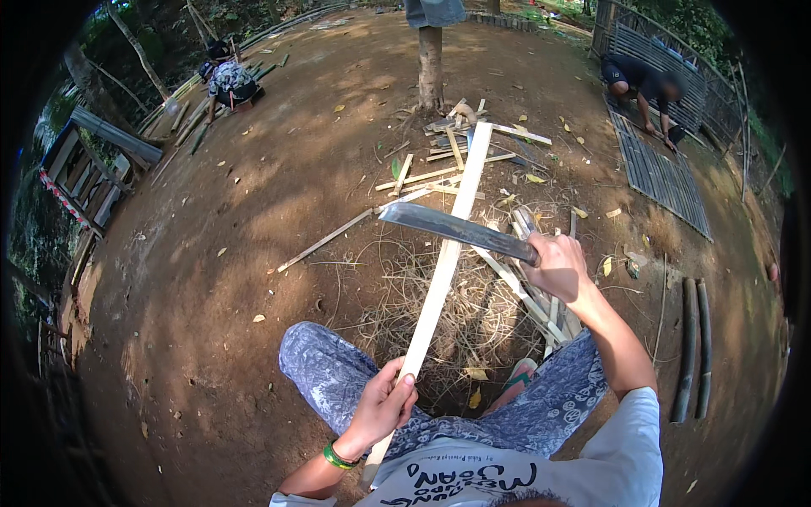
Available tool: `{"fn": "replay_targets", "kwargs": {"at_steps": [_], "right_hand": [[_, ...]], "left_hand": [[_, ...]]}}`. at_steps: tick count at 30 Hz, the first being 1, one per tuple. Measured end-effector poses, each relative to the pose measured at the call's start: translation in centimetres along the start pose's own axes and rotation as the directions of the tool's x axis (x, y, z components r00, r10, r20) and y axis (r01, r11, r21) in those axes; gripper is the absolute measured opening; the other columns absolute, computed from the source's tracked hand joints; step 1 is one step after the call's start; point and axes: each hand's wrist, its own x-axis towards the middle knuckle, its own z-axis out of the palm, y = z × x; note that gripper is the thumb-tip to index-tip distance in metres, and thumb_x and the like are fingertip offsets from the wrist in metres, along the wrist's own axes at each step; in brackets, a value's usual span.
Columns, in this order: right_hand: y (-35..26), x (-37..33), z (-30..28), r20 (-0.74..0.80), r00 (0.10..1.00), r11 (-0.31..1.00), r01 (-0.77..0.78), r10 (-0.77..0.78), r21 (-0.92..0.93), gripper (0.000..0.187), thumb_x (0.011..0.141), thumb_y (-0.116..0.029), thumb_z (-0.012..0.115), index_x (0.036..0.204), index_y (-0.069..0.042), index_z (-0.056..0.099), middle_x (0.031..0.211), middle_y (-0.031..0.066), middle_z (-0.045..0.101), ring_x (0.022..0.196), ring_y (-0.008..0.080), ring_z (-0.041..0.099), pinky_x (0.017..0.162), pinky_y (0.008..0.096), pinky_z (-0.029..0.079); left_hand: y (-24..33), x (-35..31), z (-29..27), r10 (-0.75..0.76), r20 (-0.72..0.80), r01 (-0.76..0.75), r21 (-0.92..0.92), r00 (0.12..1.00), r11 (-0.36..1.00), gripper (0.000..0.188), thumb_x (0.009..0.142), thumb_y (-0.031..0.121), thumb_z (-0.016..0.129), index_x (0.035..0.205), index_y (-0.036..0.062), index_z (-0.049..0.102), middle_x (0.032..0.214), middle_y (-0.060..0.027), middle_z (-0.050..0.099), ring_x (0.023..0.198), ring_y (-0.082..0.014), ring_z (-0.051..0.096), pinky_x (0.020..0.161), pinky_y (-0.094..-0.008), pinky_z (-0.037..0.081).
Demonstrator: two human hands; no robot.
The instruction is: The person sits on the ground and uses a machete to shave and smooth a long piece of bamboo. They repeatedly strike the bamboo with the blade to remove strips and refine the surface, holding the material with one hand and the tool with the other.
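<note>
Low in the frame, the left hand [382,407] has its fingers wrapped around the near end of a long pale bamboo slat [446,253], which runs up the centre toward a post [430,63] — held out lengthwise, seemingly to steady it for the blade. The right hand [559,266], right of centre, grips the handle of a machete [452,228], its blade lying across the slat. Shavings [439,296] litter the dirt between the knees.
</note>
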Motion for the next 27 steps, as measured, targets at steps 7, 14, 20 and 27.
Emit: {"fn": "replay_targets", "kwargs": {"at_steps": [7, 14, 20, 27], "right_hand": [[1.5, 1.4, -0.2, 0.030, 0.995, 0.995, -0.099, 0.098, 0.021, 0.017, 0.076, -0.019, 0.071, 0.079, -0.005, 0.062, 0.063, 0.0154, 0.064, 0.061, 0.0354, 0.067, 0.060, 0.0480, 0.053], [1.1, 0.5, 0.8, 0.031, 0.995, 0.995, 0.092, -0.093, 0.022, 0.010, 0.071, -0.015, 0.067, 0.073, -0.008, 0.060, 0.059, 0.0119, 0.062, 0.053, 0.0321, 0.065, 0.052, 0.0450, 0.052], [0.4, 0.7, 1.1, 0.078, 0.994, 0.997, 0.074, -0.071, -0.027, 0.008, 0.072, -0.014, 0.065, 0.078, -0.010, 0.062, 0.062, 0.0126, 0.064, 0.058, 0.0331, 0.067, 0.062, 0.0496, 0.054], [4.1, 3.2, -0.3, 0.021, 0.995, 0.978, -0.092, 0.098, -0.189, 0.013, 0.075, -0.020, 0.065, 0.077, -0.007, 0.066, 0.060, 0.0154, 0.064, 0.059, 0.0366, 0.067, 0.058, 0.0479, 0.055]], "left_hand": [[-0.2, -1.1, -0.1, -0.039, -0.037, 0.037, -0.035, 0.999, 0.999, 0.031, 0.107, 0.017, 0.044, 0.135, 0.0036, 0.044, 0.064, 0.0033, 0.045, 0.045, -0.0038, 0.041, 0.040, -0.0191, 0.034], [-0.8, -1.6, -0.1, -0.009, -0.051, 0.010, 0.024, 0.999, 1.000, 0.035, 0.106, 0.018, 0.046, 0.138, 0.0032, 0.043, 0.064, 0.0029, 0.045, 0.046, -0.0038, 0.041, 0.041, -0.0194, 0.035], [-1.9, -1.7, -0.9, -0.031, -0.062, 0.031, 0.003, 0.998, 1.000, 0.035, 0.106, 0.016, 0.045, 0.139, 0.0030, 0.043, 0.064, 0.0026, 0.046, 0.045, -0.0041, 0.041, 0.041, -0.0196, 0.034], [-2.4, -2.1, -0.8, -0.045, -0.035, 0.045, -0.012, 0.998, 0.999, 0.033, 0.106, 0.015, 0.046, 0.137, 0.0022, 0.045, 0.062, 0.0033, 0.046, 0.046, -0.0036, 0.041, 0.041, -0.0206, 0.033]]}}
